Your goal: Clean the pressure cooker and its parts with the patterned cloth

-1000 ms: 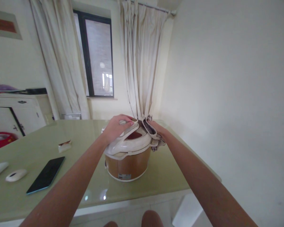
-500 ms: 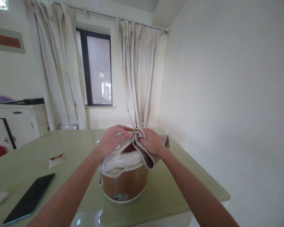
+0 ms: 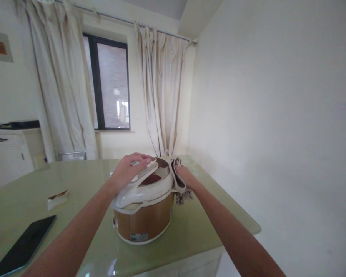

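Observation:
A rice cooker (image 3: 142, 221) with a brown body and a white-rimmed lid stands upright on the green table. My left hand (image 3: 130, 169) lies over the left part of its lid, with fingers and thumb curled around the raised white handle area. At the cooker's right side, my right hand (image 3: 187, 177) is closed on a bunched grey-brown cloth (image 3: 178, 182). The cloth touches the white lid rim, and its fringed end hangs down. Some of my right fingertips are hidden in the folds.
On the green tabletop (image 3: 83, 184), a dark phone or tablet (image 3: 24, 244) and a small torn packet (image 3: 57, 199) lie to the left. A white wall (image 3: 271, 115) runs along the right. Behind are curtains (image 3: 164, 88), a window and a white cabinet (image 3: 10, 148).
My right hand has moved the cloth from the top of the lid to its right edge, uncovering the brown top. My left hand keeps its place on the lid. The view has shifted slightly right.

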Demonstrator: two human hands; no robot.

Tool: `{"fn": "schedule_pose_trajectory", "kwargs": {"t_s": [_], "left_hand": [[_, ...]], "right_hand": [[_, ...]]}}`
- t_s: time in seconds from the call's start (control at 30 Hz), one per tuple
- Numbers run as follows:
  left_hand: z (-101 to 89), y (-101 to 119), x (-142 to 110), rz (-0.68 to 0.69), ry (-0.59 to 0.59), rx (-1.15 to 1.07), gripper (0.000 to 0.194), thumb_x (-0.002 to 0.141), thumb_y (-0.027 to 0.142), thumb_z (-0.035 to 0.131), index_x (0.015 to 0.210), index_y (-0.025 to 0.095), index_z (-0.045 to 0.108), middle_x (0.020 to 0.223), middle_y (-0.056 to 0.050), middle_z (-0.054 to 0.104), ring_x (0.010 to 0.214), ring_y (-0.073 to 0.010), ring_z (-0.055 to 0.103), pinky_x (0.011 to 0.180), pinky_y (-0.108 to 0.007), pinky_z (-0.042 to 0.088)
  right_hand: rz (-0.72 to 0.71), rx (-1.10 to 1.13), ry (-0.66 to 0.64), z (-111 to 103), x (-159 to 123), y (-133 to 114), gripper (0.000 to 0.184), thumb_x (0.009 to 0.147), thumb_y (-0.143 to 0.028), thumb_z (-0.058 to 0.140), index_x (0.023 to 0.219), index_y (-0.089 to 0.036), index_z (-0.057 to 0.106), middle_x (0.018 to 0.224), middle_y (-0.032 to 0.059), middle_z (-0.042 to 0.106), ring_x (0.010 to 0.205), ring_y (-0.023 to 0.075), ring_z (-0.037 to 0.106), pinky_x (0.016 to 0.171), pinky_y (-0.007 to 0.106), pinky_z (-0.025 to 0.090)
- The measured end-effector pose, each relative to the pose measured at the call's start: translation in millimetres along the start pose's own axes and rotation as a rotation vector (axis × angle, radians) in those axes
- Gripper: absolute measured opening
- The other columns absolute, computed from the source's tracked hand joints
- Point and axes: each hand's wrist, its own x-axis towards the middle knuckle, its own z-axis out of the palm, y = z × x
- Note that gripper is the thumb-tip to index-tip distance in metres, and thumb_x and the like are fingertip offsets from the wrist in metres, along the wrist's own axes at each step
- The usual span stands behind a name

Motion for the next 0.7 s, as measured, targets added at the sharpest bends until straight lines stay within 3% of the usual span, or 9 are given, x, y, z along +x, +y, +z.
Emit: {"fn": "schedule_pose_trajectory", "kwargs": {"t_s": [0.1, 0.17, 0.27, 0.33, 0.43, 0.53, 0.7], "left_hand": [[0.1, 0.2, 0.8, -0.002, 0.008, 0.029, 0.039, 0.081, 0.064, 0.077, 0.084, 0.025, 0.079, 0.12, -0.007, 0.08, 0.11, -0.0277, 0.072, 0.109, -0.044, 0.051], [0.6, -1.5, 2.5, -0.003, 0.02, 0.071, 0.042, 0.08, 0.064, 0.077, 0.096, 0.025, 0.079, 0.116, -0.007, 0.081, 0.108, -0.0278, 0.072, 0.108, -0.045, 0.052], [2.0, -6.3, 5.6, 0.022, 0.083, 0.183, 0.053, 0.082, 0.065, 0.071, 0.114, 0.024, 0.078, 0.124, -0.009, 0.078, 0.118, -0.0297, 0.069, 0.113, -0.046, 0.049], [2.9, -10.2, 7.1, -0.003, 0.124, 0.256, 0.064, 0.083, 0.068, 0.066, 0.126, 0.022, 0.075, 0.134, -0.012, 0.074, 0.125, -0.0316, 0.066, 0.116, -0.048, 0.046], [3.8, -14.1, 7.5, -0.082, 0.082, 0.274, 0.072, 0.087, 0.074, 0.058, 0.135, 0.022, 0.071, 0.139, -0.012, 0.072, 0.127, -0.0322, 0.066, 0.116, -0.05, 0.047], [4.5, -15.4, 6.8, -0.06, 0.051, 0.267, 0.066, 0.089, 0.074, 0.056, 0.128, 0.023, 0.075, 0.14, -0.011, 0.072, 0.133, -0.0318, 0.063, 0.119, -0.048, 0.044], [5.9, -18.1, 6.4, -0.03, 0.077, 0.293, 0.059, 0.09, 0.07, 0.057, 0.124, 0.025, 0.077, 0.14, -0.009, 0.072, 0.134, -0.031, 0.063, 0.121, -0.047, 0.042]], "right_hand": [[-0.006, 0.091, 0.161, -2.5, -30.1, -20.5, 0.042, 0.108, -0.035, 0.042, 0.14, -0.016, 0.06, 0.136, 0.0187, 0.069, 0.127, 0.031, 0.066, 0.106, 0.041, 0.048], [-0.119, 0.103, 0.269, -6.1, -44.4, -38.4, 0.048, 0.105, -0.037, 0.048, 0.149, -0.016, 0.054, 0.151, 0.0177, 0.061, 0.142, 0.0321, 0.053, 0.118, 0.046, 0.039], [-0.307, 0.025, 0.279, -14.4, -47.0, -61.7, 0.059, 0.098, -0.037, 0.06, 0.153, -0.018, 0.051, 0.159, 0.0156, 0.054, 0.151, 0.0326, 0.042, 0.127, 0.05, 0.028], [-0.359, -0.007, 0.234, -21.4, -34.4, -70.8, 0.055, 0.098, -0.039, 0.061, 0.148, -0.019, 0.056, 0.152, 0.0152, 0.06, 0.144, 0.0318, 0.048, 0.125, 0.049, 0.03], [-0.371, -0.017, 0.151, -30.5, -1.8, -73.4, 0.048, 0.098, -0.04, 0.059, 0.139, -0.015, 0.064, 0.142, 0.0175, 0.066, 0.134, 0.0317, 0.057, 0.12, 0.046, 0.036], [-0.368, 0.027, 0.07, -33.5, 31.6, -67.0, 0.04, 0.097, -0.037, 0.06, 0.128, -0.013, 0.07, 0.134, 0.0182, 0.071, 0.126, 0.0319, 0.063, 0.113, 0.042, 0.043], [-0.339, 0.229, 0.008, -26.6, 61.0, -51.4, 0.024, 0.097, -0.027, 0.056, 0.109, -0.016, 0.074, 0.116, 0.0096, 0.077, 0.11, 0.0247, 0.068, 0.102, 0.035, 0.049]]}}
